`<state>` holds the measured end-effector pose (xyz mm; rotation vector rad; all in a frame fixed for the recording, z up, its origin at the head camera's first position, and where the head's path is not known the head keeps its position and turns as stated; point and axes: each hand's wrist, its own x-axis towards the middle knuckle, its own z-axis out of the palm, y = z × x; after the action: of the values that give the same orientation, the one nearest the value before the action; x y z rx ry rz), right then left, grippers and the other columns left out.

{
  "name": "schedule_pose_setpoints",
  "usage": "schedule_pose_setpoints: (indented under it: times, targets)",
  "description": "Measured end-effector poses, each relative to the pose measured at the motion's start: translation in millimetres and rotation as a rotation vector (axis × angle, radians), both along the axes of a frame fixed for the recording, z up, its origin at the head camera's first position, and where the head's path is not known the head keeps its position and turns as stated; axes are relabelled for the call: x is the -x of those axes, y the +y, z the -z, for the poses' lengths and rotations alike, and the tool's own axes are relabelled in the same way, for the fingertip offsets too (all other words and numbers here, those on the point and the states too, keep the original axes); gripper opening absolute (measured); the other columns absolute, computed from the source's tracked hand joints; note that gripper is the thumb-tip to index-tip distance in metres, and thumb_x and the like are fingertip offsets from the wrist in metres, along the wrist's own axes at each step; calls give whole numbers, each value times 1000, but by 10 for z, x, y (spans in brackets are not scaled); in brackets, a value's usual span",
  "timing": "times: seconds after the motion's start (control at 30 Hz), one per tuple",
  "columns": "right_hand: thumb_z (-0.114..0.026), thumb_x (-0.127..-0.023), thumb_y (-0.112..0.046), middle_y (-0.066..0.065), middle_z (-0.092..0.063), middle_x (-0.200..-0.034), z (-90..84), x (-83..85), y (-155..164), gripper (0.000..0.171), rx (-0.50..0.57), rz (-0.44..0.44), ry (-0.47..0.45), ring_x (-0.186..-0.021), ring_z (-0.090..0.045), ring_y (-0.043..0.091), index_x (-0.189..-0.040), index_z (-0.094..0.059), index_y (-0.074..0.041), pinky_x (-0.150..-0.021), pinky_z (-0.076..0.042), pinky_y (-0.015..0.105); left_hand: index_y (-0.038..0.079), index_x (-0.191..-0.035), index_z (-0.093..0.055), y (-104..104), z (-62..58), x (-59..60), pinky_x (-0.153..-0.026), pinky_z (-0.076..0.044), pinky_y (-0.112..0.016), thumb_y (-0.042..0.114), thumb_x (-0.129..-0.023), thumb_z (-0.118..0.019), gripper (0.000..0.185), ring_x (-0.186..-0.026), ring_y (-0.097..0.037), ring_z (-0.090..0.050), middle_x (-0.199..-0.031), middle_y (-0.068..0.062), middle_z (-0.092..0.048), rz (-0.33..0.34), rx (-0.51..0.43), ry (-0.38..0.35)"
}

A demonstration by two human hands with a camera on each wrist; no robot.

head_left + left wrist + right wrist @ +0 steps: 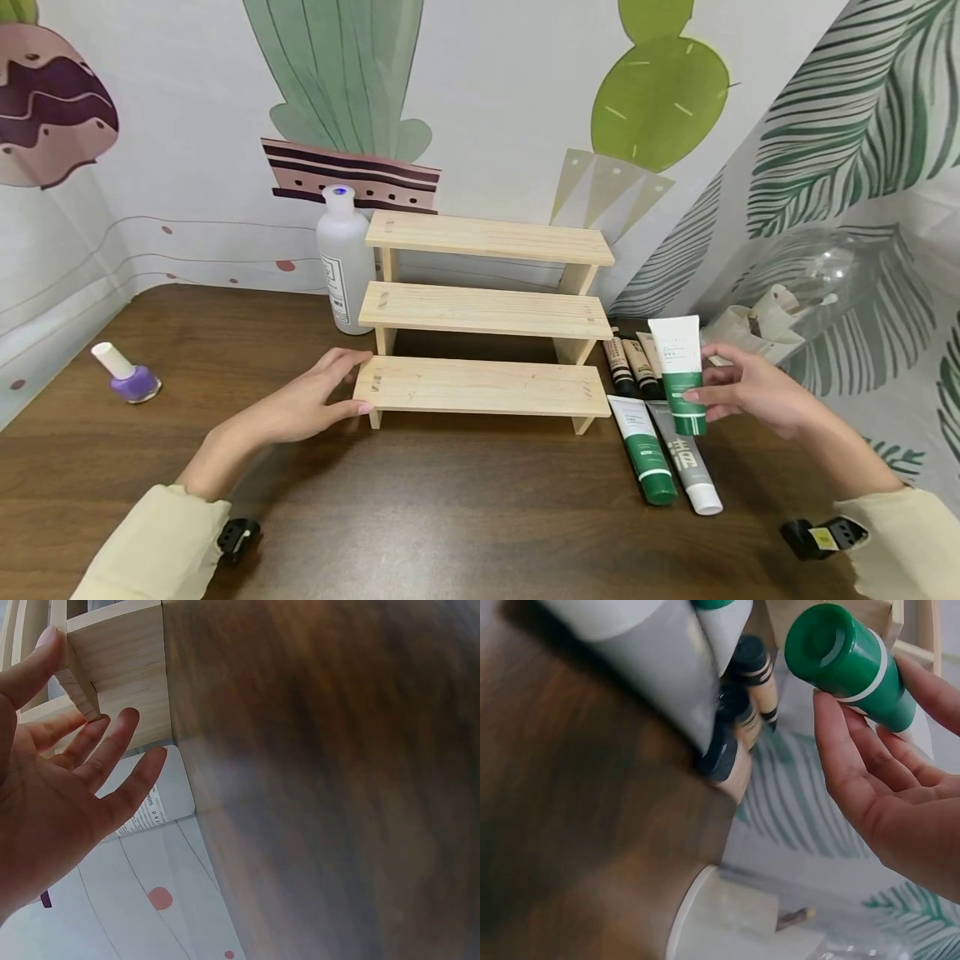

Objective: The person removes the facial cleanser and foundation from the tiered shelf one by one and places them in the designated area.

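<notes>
Left hand at shelf end; right hand holding tube.

Near right: a green tube (645,448) and a grey tube (688,467) lie on the table (465,517). Right hand (753,390) pinches an upright green-and-white tube (681,371), cap down. Left hand (303,402), fingers straight, touches the wooden step shelf (483,317) at its lowest left end, apparently without gripping it. Far left of shelf: white bottle (343,258).

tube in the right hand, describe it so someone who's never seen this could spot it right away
Start at the three-step wooden shelf on the brown table, then look just past its right end. Several tubes lie flat there; the white tube with a green cap is the only one lifted off the table, cap end down, held in the right hand.
</notes>
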<state>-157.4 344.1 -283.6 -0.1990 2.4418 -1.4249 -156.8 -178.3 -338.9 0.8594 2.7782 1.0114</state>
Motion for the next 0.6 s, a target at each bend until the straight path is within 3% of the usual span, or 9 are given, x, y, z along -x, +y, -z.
schedule_pose_setpoints:
  times: [0.33, 0.6]
  targets:
    - [-61, -85, -3, 11, -60, -85, 162, -166, 357, 46, -6, -63, -107, -72, -63, 24, -116, -31, 10, -62, -53, 43, -6, -132, -36, -1, -12, -8, -87, -41, -46, 24, -87, -63, 60, -106, -32, -49, -122, -17, -40, 4, 2, 7]
    - [-56, -88, -2, 12, -60, -84, 346, -300, 586, 30, 91, -107, -230, -71, -63, 26, -110, -36, 1, -60, -53, 44, -6, -131, -37, -4, -11, -5, -86, -41, -45, 23, -87, -63, 59, -103, -29, -49, -121, -16, -40, 6, 8, 27]
